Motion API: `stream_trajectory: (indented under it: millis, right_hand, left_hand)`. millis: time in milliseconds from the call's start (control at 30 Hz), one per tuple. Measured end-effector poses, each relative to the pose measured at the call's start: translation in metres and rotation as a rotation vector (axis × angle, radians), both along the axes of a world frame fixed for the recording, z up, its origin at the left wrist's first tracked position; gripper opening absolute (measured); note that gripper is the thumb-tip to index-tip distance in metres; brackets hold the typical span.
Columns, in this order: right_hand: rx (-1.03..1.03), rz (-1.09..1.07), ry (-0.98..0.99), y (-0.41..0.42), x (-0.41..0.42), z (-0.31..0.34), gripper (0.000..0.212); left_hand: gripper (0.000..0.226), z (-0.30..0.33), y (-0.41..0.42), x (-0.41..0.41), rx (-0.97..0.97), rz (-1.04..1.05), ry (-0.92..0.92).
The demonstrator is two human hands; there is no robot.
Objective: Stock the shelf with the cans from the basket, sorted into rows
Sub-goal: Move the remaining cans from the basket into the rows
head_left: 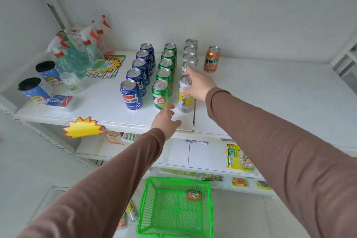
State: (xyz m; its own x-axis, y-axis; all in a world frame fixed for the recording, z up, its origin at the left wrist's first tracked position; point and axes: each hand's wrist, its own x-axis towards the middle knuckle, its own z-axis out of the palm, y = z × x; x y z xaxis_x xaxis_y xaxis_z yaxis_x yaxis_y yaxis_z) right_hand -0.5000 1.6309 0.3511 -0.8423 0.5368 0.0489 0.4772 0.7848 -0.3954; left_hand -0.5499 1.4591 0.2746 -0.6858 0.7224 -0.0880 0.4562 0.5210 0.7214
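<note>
From my head camera, my right grip (199, 85) curls round the front silver-and-yellow can (185, 96) standing on the shelf (270, 91), beside the green row (165, 75); my left grip (166, 120) hovers relaxed, holding nothing. One orange can (194, 195) lies in the green basket (148, 208)

I see 2 long sleeves in a plain brown, soft knit fabric, one on each arm, both reaching to the wrist with a snug, narrow cuff. The cloth creases in loose folds along the forearms. Both hands, left (165, 120) and right (200, 84), are bare: no gloves, rings or watch show.
</note>
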Motion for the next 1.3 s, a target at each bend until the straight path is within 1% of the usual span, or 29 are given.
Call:
stream_trajectory:
  millis: [100,167,300,367,433,567,733,833,1067,1200,1300]
  right_hand:
    - [0.051,0.005,0.031,-0.004,-0.005,-0.008,0.067]
    - [0.011,-0.076,0.098,-0.01,-0.003,-0.019,0.07]
    - [-0.275,-0.236,0.255,-0.024,0.007,-0.056,0.074]
    - [-0.398,-0.297,0.27,-0.028,0.009,-0.074,0.074]
    - [-0.457,-0.344,0.26,-0.032,0.008,-0.089,0.074]
    - [-0.353,-0.364,0.252,-0.035,0.005,-0.105,0.069]
    - [-0.338,-0.404,0.289,-0.028,0.002,-0.109,0.058]
    - [-0.321,-0.416,0.304,-0.025,-0.001,-0.109,0.058]
    - [-0.274,-0.447,0.256,-0.022,-0.008,-0.106,0.054]
    - [-0.259,-0.448,0.22,-0.02,-0.008,-0.105,0.056]
    - [-0.309,-0.449,0.286,-0.023,-0.004,-0.108,0.066]
  left_hand:
    - [0.056,-0.002,0.004,-0.006,-0.002,-0.008,-0.001]
    - [0.056,-0.004,0.006,-0.008,0.008,-0.014,-0.009]
    - [0.056,-0.007,0.008,-0.011,0.018,-0.033,-0.019]
    - [0.056,-0.01,0.008,-0.012,0.014,-0.041,-0.021]
    - [0.056,-0.013,0.009,-0.013,0.009,-0.045,-0.029]
    - [0.055,-0.019,0.011,-0.015,-0.006,-0.054,-0.034]
    - [0.054,-0.021,0.012,-0.018,-0.015,-0.056,-0.044]
    - [0.054,-0.021,0.014,-0.02,-0.021,-0.049,-0.036]
    - [0.054,-0.02,0.016,-0.019,-0.033,-0.013,-0.028]
    - [0.054,-0.02,0.014,-0.014,-0.041,0.018,-0.012]
    - [0.053,-0.019,0.01,-0.009,-0.034,0.018,0.006]
